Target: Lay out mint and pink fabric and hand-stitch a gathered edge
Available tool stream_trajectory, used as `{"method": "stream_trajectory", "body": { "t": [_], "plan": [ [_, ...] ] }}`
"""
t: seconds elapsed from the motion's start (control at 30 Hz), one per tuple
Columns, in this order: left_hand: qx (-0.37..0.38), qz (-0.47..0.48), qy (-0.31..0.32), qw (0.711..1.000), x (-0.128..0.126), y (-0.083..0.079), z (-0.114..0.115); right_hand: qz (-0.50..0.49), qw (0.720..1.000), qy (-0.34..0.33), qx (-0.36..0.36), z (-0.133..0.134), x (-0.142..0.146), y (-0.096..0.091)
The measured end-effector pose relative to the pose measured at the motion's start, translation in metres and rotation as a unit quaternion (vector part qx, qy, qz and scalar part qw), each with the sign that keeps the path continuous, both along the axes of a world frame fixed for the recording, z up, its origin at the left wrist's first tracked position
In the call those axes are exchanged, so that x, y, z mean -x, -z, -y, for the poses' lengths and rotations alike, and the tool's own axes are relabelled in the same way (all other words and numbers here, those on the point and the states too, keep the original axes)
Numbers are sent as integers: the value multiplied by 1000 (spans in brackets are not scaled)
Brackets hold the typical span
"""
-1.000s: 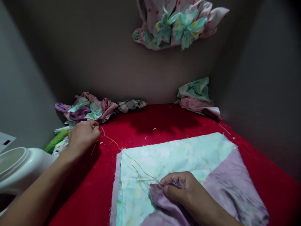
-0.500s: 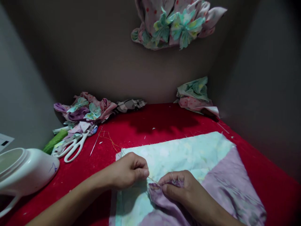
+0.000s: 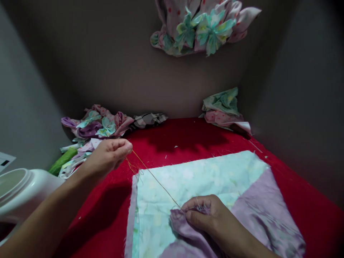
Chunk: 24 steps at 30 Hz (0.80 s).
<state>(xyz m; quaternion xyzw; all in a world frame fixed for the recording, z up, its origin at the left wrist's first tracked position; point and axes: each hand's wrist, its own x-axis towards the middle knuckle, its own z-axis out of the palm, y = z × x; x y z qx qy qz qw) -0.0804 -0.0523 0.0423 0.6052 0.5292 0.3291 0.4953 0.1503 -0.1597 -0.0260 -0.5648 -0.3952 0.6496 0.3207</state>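
Observation:
My left hand (image 3: 107, 157) is raised over the red table top, its fingertips pinched on a thin tan thread (image 3: 156, 181). The thread runs taut down to a gathered fold of the patched mint-and-lilac cloth (image 3: 199, 182). My right hand (image 3: 206, 215) pinches that fold, and the thread enters the cloth at its fingers. A short orange tangle of thread (image 3: 131, 166) hangs near my left hand. Any needle on the thread is hidden or too fine to see.
A red felt table top (image 3: 188, 143) carries loose threads. A white plastic tub (image 3: 18, 190) stands at the left. Fabric flower bundles lie at the back left (image 3: 96, 123) and back right (image 3: 221, 107), and more hang on the wall (image 3: 199, 28). My left hand covers the scissors.
My left hand has moved from beside my right hand up and left, drawing the thread out taut and passing over the white-handled scissors. My right hand has stayed on the fold.

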Motion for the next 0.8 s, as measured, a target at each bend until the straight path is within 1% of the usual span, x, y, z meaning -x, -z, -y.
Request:
{"method": "stream_trajectory", "body": {
  "t": [0.13,0.33,0.43,0.57,0.63,0.7,0.73,0.77,0.8],
  "plan": [
    [-15,50,-63,997,7,-8,-2,6,1000,-6,-15,0,0,1],
    [-36,93,-125,987,16,-17,-5,17,1000,-21,-15,-2,0,-3],
    [-58,88,-178,978,20,-18,-8,13,1000,-20,-12,-3,-1,0],
    [-81,54,-219,971,26,-15,-13,12,999,-26,-16,-3,-1,2],
    [-101,2,-223,970,29,-11,-16,22,999,-25,-6,-2,-1,0],
    [-132,-83,-229,961,28,-7,-18,31,999,-20,0,-3,0,-2],
    [-139,-122,-220,958,25,-5,-17,34,999,-21,0,-3,1,-4],
    [-128,-150,-194,961,18,-1,-14,34,999,-23,-2,-3,1,-5],
    [-90,-160,-144,972,9,2,-8,30,999,-25,-4,-3,1,-6]
  ]
}}
